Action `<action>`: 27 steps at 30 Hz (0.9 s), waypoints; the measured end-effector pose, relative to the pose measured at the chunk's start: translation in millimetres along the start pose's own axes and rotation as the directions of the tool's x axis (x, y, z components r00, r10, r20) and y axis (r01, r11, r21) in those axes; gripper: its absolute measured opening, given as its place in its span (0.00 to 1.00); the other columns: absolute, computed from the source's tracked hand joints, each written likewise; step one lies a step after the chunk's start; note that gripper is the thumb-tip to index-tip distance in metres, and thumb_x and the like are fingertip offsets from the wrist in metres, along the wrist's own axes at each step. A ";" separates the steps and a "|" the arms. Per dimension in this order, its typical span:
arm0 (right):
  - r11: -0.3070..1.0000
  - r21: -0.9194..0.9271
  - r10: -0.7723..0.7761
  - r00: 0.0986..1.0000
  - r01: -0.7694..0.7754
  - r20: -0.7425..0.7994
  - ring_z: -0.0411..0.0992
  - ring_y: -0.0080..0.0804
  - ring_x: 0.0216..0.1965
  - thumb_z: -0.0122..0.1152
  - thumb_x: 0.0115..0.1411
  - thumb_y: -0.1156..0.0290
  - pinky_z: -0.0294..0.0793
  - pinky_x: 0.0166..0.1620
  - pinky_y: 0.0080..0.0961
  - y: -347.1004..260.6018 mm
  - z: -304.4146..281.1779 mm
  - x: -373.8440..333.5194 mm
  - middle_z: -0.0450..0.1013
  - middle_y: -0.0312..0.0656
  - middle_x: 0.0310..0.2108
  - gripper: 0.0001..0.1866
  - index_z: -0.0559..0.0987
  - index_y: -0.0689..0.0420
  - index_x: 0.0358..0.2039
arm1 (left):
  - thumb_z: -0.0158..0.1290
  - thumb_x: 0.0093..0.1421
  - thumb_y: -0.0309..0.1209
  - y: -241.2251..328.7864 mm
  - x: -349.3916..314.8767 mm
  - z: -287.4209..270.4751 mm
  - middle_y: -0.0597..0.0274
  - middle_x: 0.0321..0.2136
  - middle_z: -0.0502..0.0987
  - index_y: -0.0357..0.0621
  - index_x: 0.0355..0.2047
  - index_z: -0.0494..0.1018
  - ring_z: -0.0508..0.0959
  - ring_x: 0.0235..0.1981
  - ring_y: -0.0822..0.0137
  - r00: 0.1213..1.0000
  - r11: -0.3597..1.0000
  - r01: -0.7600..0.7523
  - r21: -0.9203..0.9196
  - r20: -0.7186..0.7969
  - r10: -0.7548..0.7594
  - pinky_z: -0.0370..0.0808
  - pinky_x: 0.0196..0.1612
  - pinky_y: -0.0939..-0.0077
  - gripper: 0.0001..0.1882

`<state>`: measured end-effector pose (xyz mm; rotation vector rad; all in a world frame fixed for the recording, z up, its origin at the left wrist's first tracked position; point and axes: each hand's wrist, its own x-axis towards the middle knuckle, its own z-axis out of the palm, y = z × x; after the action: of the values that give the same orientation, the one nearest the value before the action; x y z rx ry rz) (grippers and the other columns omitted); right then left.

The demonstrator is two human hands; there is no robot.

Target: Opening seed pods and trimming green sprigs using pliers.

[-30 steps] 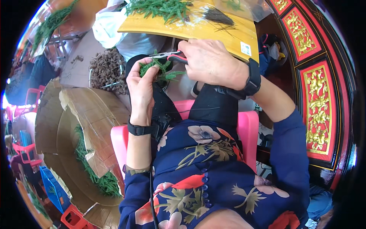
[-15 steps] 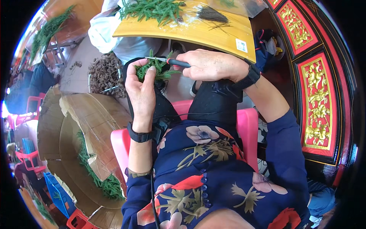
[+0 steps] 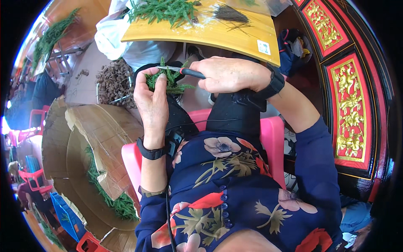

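My left hand (image 3: 150,97) is closed around a small green sprig of artificial pine (image 3: 173,80), its thumb pressed on the stems. In my right hand (image 3: 230,74) is a pair of pliers (image 3: 192,72) with red and black handles. The narrow metal jaws point left and lie across the top of the sprig, close to my left fingertips. Whether the jaws grip a wire or stem there is too small to tell. Both hands are over my lap, just short of the table's near edge.
On the yellow wooden table (image 3: 201,35) lie green pine sprigs (image 3: 161,12) and a bundle of thin dark wires (image 3: 231,14). Brown pine cones (image 3: 115,82) fill a wire basket on the floor at left. A torn cardboard box (image 3: 63,143) holds more greenery (image 3: 121,206).
Both hands have shifted slightly left, and the pliers' jaws have moved with them across the sprig. The grip of each hand looks the same.
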<state>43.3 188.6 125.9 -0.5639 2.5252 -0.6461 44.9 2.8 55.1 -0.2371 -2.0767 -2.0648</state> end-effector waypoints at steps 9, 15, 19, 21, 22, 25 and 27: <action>0.998 -0.066 0.000 1.000 -0.001 -0.020 0.73 0.55 0.33 0.48 0.51 0.70 0.71 0.38 0.43 -5.3 3.6 -1.1 0.72 0.60 0.25 0.19 0.69 0.69 0.42 | 0.50 0.59 0.21 -0.5 -0.7 -1.3 0.67 0.28 0.72 0.36 0.36 0.68 0.68 0.28 0.80 0.999 0.999 0.035 -0.036 -0.003 -0.035 0.67 0.32 0.87 0.05; 0.992 -0.120 0.036 0.995 -0.047 -0.088 0.73 0.55 0.32 0.49 0.51 0.71 0.72 0.38 0.43 -10.9 5.8 -4.1 0.73 0.60 0.25 0.17 0.70 0.70 0.39 | 0.51 0.59 0.22 3.1 -0.1 -2.1 0.66 0.29 0.73 0.35 0.36 0.69 0.69 0.29 0.80 0.998 0.996 0.069 -0.054 0.009 -0.068 0.67 0.33 0.86 0.06; 0.979 -0.191 0.031 0.975 -0.074 -0.220 0.73 0.55 0.31 0.50 0.51 0.72 0.72 0.38 0.42 -11.3 11.5 -4.6 0.73 0.59 0.25 0.14 0.70 0.70 0.35 | 0.51 0.59 0.22 4.8 0.8 -3.2 0.65 0.29 0.73 0.35 0.36 0.69 0.69 0.30 0.80 0.997 0.997 0.073 -0.034 0.014 -0.072 0.67 0.33 0.86 0.06; 0.974 -0.215 0.020 0.967 -0.077 -0.255 0.73 0.55 0.31 0.51 0.51 0.72 0.72 0.37 0.42 -13.0 13.3 -4.5 0.73 0.59 0.25 0.13 0.70 0.69 0.34 | 0.51 0.59 0.22 4.6 0.9 -4.5 0.65 0.29 0.73 0.35 0.37 0.69 0.69 0.30 0.80 0.997 0.997 0.071 -0.023 0.012 -0.071 0.67 0.33 0.86 0.06; 0.971 -0.228 0.014 0.962 -0.079 -0.273 0.73 0.55 0.31 0.51 0.52 0.72 0.73 0.37 0.42 -13.4 13.9 -4.3 0.73 0.58 0.25 0.12 0.70 0.69 0.34 | 0.51 0.59 0.22 3.9 1.4 -5.4 0.65 0.29 0.73 0.34 0.36 0.69 0.69 0.30 0.80 0.997 0.997 0.071 -0.034 0.012 -0.071 0.67 0.33 0.86 0.06; 0.976 -0.213 -0.016 0.959 -0.047 -0.284 0.73 0.55 0.31 0.51 0.51 0.73 0.72 0.36 0.42 -11.1 15.7 -5.2 0.72 0.58 0.25 0.12 0.70 0.69 0.33 | 0.51 0.59 0.22 4.0 2.3 -8.1 0.65 0.29 0.73 0.34 0.36 0.69 0.70 0.30 0.79 0.997 0.996 0.070 -0.058 0.013 -0.070 0.68 0.34 0.86 0.06; 0.978 -0.206 -0.030 0.956 -0.032 -0.291 0.73 0.56 0.30 0.51 0.51 0.73 0.72 0.36 0.43 -8.8 17.6 -5.3 0.72 0.58 0.25 0.11 0.71 0.69 0.33 | 0.52 0.58 0.22 8.6 2.1 -10.0 0.65 0.30 0.73 0.35 0.39 0.68 0.71 0.31 0.78 0.987 0.976 0.156 -0.154 0.069 -0.147 0.68 0.36 0.85 0.09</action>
<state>59.3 178.2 118.6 -0.5754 2.8960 -0.4966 45.4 -7.2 63.9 -0.1686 -2.0207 -2.3441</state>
